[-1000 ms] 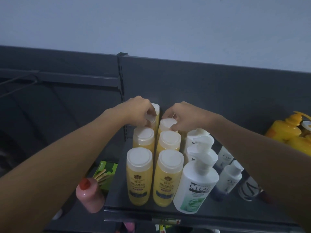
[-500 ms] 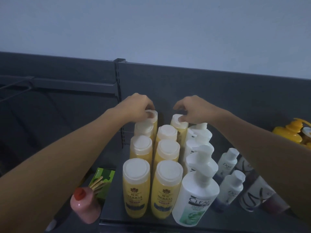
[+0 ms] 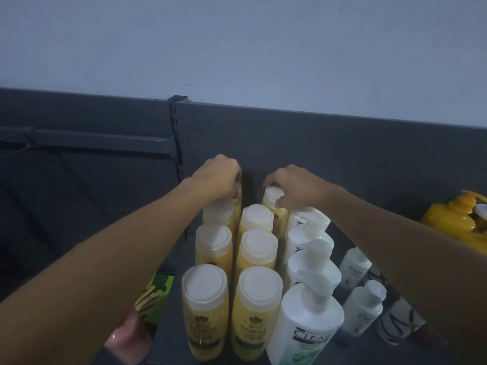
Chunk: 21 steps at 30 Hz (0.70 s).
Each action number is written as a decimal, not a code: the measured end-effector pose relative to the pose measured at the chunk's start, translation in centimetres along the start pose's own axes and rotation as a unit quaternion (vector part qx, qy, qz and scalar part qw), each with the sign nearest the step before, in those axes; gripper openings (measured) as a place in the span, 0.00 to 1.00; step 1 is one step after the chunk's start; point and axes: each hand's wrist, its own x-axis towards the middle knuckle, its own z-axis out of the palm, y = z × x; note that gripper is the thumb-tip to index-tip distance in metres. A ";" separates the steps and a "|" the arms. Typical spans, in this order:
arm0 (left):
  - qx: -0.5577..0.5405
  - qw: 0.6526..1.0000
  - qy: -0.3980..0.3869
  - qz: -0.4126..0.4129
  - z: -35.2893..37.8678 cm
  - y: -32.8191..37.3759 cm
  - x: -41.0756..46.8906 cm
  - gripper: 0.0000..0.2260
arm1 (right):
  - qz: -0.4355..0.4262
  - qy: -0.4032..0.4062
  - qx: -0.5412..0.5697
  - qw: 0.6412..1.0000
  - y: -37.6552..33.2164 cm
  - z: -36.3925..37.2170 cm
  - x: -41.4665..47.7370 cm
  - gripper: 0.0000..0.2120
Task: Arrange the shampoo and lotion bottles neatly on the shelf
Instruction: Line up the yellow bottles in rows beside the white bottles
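Both arms are reaching over the dark shelf (image 3: 168,335) toward its back panel. The left hand (image 3: 217,175) is curling down over the white cap of the rearmost yellow bottle (image 3: 238,200) in the left row, fingers closing around the cap. The right hand (image 3: 292,187) is gripping the cap of the back yellow bottle (image 3: 272,204) in the next row, thumb pressing against the cap's near side. The two gripped bottles are standing apart, with a dark gap showing between them. In front of them, more yellow bottles (image 3: 259,306) are standing upright in two close rows running toward the shelf's front edge. Just to their right, white pump bottles (image 3: 307,322) are lining up in a row of their own, the nearest one reading "CLEAR". Further right, small white bottles (image 3: 365,306) are standing near each other, and an orange jug (image 3: 453,223) is sitting at the far right.
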 end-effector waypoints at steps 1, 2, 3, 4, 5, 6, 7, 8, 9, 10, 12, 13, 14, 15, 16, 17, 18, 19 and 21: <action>0.000 1.000 -0.002 -0.005 -0.1 -0.1 0.0 0.18 | -0.006 0.003 -0.002 1.000 -0.2 0.0 0.0 0.28; -0.001 1.000 -0.004 -0.009 -0.2 -0.2 0.0 0.18 | -0.013 0.005 -0.002 1.000 -0.4 0.0 0.1 0.29; -0.003 1.000 -0.005 -0.014 -0.3 -0.4 -0.1 0.18 | -0.017 0.006 0.001 1.000 -0.6 0.0 0.2 0.29; -0.006 1.000 -0.006 -0.019 -0.4 -0.6 -0.2 0.19 | -0.021 0.008 0.003 1.000 -0.7 0.0 0.3 0.29; -0.010 1.000 -0.007 -0.024 -0.5 -0.8 -0.3 0.19 | -0.023 0.009 0.006 1.000 -0.9 0.0 0.5 0.28; -0.013 1.000 -0.007 -0.027 -0.5 -1.0 -0.5 0.19 | -0.024 0.010 0.010 1.000 -1.0 0.0 0.7 0.28; -0.015 0.999 -0.008 -0.027 -0.6 -1.2 -0.6 0.19 | -0.025 0.011 0.015 0.999 -1.2 0.0 0.9 0.27; -0.017 0.999 -0.007 -0.027 -0.6 -1.3 -0.8 0.20 | -0.026 0.012 0.021 0.999 -1.3 0.1 1.0 0.27; -0.019 0.999 -0.006 -0.027 -0.6 -1.5 -0.9 0.20 | -0.029 0.013 0.026 0.999 -1.5 0.2 1.2 0.27; -0.022 0.999 -0.005 -0.027 -0.7 -1.6 -1.0 0.20 | -0.033 0.014 0.027 0.999 -1.7 0.2 1.3 0.27; -0.029 0.999 -0.005 -0.030 -0.8 -1.7 -1.1 0.20 | -0.044 0.014 0.026 0.999 -2.1 0.2 1.6 0.26; -0.032 0.999 -0.005 -0.031 -0.8 -1.7 -1.2 0.20 | -0.048 0.013 0.027 0.998 -2.3 0.1 1.7 0.26; -0.033 0.999 -0.005 -0.031 -0.8 -1.7 -1.2 0.20 | -0.052 0.011 0.026 0.998 -2.4 0.0 1.8 0.26; -0.034 0.999 -0.004 -0.033 -0.8 -1.6 -1.3 0.19 | -0.054 0.010 0.027 0.998 -2.4 -0.1 1.8 0.26; -0.035 0.999 -0.003 -0.035 -0.8 -1.6 -1.3 0.20 | -0.055 0.008 0.028 0.998 -2.5 -0.1 1.9 0.26; -0.036 0.999 -0.002 -0.037 -0.8 -1.6 -1.3 0.20 | -0.056 0.008 0.029 0.998 -2.5 -0.2 2.0 0.26; -0.037 0.999 -0.002 -0.039 -0.8 -1.6 -1.3 0.20 | -0.057 0.008 0.030 0.998 -2.6 -0.2 2.0 0.26; -0.039 0.998 -0.002 -0.041 -0.8 -1.6 -1.3 0.19 | -0.057 0.008 0.031 0.998 -2.7 -0.1 2.1 0.26; -0.041 0.998 -0.003 -0.042 -0.8 -1.5 -1.4 0.19 | -0.056 0.006 0.032 0.998 -2.8 -0.1 2.1 0.26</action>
